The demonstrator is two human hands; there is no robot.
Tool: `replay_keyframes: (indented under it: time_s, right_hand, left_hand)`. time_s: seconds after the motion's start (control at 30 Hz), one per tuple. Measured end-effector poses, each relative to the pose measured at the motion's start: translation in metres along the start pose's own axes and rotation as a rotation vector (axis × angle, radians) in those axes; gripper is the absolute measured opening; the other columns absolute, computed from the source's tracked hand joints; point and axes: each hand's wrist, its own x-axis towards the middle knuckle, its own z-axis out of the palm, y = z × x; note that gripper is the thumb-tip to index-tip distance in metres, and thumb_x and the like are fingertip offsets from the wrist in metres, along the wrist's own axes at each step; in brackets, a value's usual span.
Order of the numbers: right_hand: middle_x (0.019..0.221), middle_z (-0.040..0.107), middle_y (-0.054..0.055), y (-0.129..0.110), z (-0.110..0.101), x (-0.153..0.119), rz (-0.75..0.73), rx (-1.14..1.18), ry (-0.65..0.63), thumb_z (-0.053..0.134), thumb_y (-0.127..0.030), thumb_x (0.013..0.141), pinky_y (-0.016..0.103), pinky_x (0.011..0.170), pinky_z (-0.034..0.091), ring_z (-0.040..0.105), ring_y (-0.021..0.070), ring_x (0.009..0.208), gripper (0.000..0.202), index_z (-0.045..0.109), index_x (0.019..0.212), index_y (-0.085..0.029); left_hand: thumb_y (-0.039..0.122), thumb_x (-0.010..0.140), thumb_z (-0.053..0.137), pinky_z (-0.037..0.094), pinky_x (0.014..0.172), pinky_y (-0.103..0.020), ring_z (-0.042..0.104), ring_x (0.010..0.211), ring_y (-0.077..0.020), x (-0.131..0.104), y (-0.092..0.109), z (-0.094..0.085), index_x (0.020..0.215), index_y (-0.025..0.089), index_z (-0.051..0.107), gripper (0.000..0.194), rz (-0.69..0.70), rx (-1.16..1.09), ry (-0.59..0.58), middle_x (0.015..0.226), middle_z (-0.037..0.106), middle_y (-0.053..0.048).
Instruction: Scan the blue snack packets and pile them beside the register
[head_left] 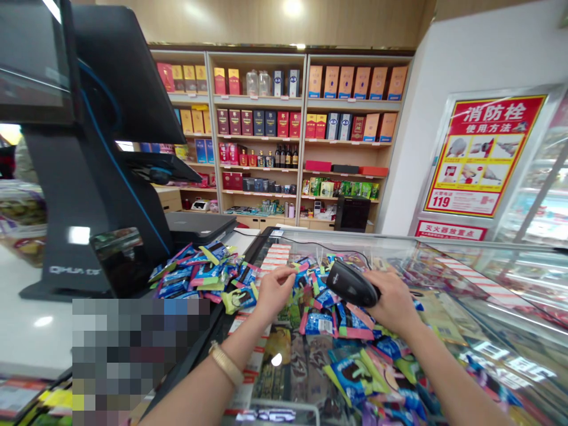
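Note:
My right hand (394,300) is wrapped round a black barcode scanner (352,284), its head pointing left over the glass counter. Close to the scanner, my left hand (276,291) has its fingers drawn together beside blue snack packets (302,273); whether a packet is pinched in them is hidden. Below the scanner lie more small packets (318,322) in blue, pink and green, one showing a barcode. To the left, a heap of similar packets (202,272) rests by the till. A nearer pile of packets (355,376) is spread below my right hand.
A black till with screens (110,160) stands on the left, beside a flat black device (202,223). The glass counter (386,239) extends right, with goods under it. Shelves of boxes and bottles (260,100) line the back; a red fire-hydrant poster (486,154) hangs right.

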Motion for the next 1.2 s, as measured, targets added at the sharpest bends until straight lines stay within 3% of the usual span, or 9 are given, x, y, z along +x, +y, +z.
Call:
replay_keyframes:
  time_s: [0.13, 0.3, 0.4, 0.53, 0.63, 0.73, 0.87, 1.2]
  right_hand:
    - [0.087, 0.072, 0.007, -0.002, 0.000, 0.000, 0.000, 0.040, -0.037, 0.059, -0.033, 0.077, 0.032, 0.069, 0.042, 0.066, 0.0213, 0.079, 0.024, 0.068, 0.095, -0.021]
    - [0.086, 0.071, 0.007, -0.004, 0.000, 0.000, -0.055, 0.094, -0.053, 0.061, -0.033, 0.074, 0.031, 0.069, 0.040, 0.065, 0.0209, 0.077, 0.025, 0.067, 0.094, -0.020]
    - [0.085, 0.071, 0.006, -0.008, -0.002, 0.000, -0.069, 0.122, -0.072, 0.059, -0.029, 0.073, 0.031, 0.070, 0.039, 0.064, 0.0200, 0.076, 0.024, 0.066, 0.093, -0.020]
    - [0.083, 0.070, 0.005, -0.015, -0.005, 0.003, -0.071, 0.166, -0.115, 0.053, -0.024, 0.073, 0.030, 0.068, 0.037, 0.063, 0.0187, 0.074, 0.024, 0.066, 0.093, -0.021]
    - [0.078, 0.068, 0.004, -0.021, -0.008, 0.005, -0.070, 0.212, -0.130, 0.053, -0.023, 0.074, 0.030, 0.066, 0.036, 0.062, 0.0180, 0.072, 0.022, 0.066, 0.091, -0.021]
    - [0.077, 0.068, 0.003, -0.025, -0.009, 0.006, -0.072, 0.245, -0.148, 0.053, -0.022, 0.073, 0.030, 0.067, 0.037, 0.061, 0.0175, 0.072, 0.022, 0.066, 0.091, -0.021]
    - [0.078, 0.068, 0.003, -0.029, -0.009, 0.007, -0.095, 0.293, -0.180, 0.057, -0.025, 0.074, 0.030, 0.070, 0.038, 0.061, 0.0169, 0.072, 0.022, 0.065, 0.094, -0.022]
    - [0.073, 0.065, 0.002, -0.034, -0.014, 0.011, -0.085, 0.314, -0.247, 0.058, -0.031, 0.079, 0.029, 0.065, 0.035, 0.058, 0.0160, 0.067, 0.013, 0.064, 0.085, -0.022]
  left_hand:
    - [0.019, 0.066, 0.072, 0.052, 0.064, -0.025, 0.065, 0.065, -0.0149, 0.001, 0.006, -0.001, 0.076, 0.014, 0.072, 0.011, -0.255, -0.464, 0.097, 0.072, 0.071, -0.004]
    - [0.005, 0.071, 0.061, 0.051, 0.052, -0.022, 0.060, 0.052, -0.0115, 0.001, 0.020, -0.007, 0.082, 0.011, 0.066, 0.014, -0.571, -0.940, 0.043, 0.065, 0.066, -0.003]
    - [0.015, 0.083, 0.052, 0.053, 0.052, -0.023, 0.060, 0.052, -0.0118, 0.002, 0.025, -0.013, 0.084, 0.012, 0.062, 0.010, -0.718, -1.160, -0.021, 0.064, 0.063, -0.003]
    - [0.037, 0.089, 0.049, 0.053, 0.053, -0.022, 0.063, 0.062, -0.0125, 0.000, 0.023, -0.018, 0.099, 0.012, 0.061, 0.029, -0.776, -1.365, -0.166, 0.085, 0.066, -0.010]
    - [0.043, 0.089, 0.050, 0.056, 0.058, -0.025, 0.066, 0.072, -0.0161, -0.002, 0.022, -0.016, 0.110, 0.013, 0.059, 0.038, -0.769, -1.313, -0.249, 0.096, 0.066, -0.013]
    - [0.035, 0.089, 0.052, 0.054, 0.055, -0.024, 0.066, 0.071, -0.0159, -0.005, 0.024, -0.011, 0.114, 0.015, 0.059, 0.034, -0.724, -1.173, -0.278, 0.094, 0.068, -0.011]
    - [0.028, 0.086, 0.057, 0.045, 0.045, -0.018, 0.063, 0.063, -0.0118, -0.009, 0.029, -0.004, 0.108, 0.013, 0.065, 0.028, -0.636, -1.008, -0.249, 0.092, 0.068, -0.010]
    - [0.029, 0.080, 0.064, 0.044, 0.046, -0.017, 0.058, 0.062, -0.0082, -0.010, 0.030, -0.002, 0.100, 0.015, 0.070, 0.025, -0.596, -0.841, -0.219, 0.099, 0.066, -0.008]
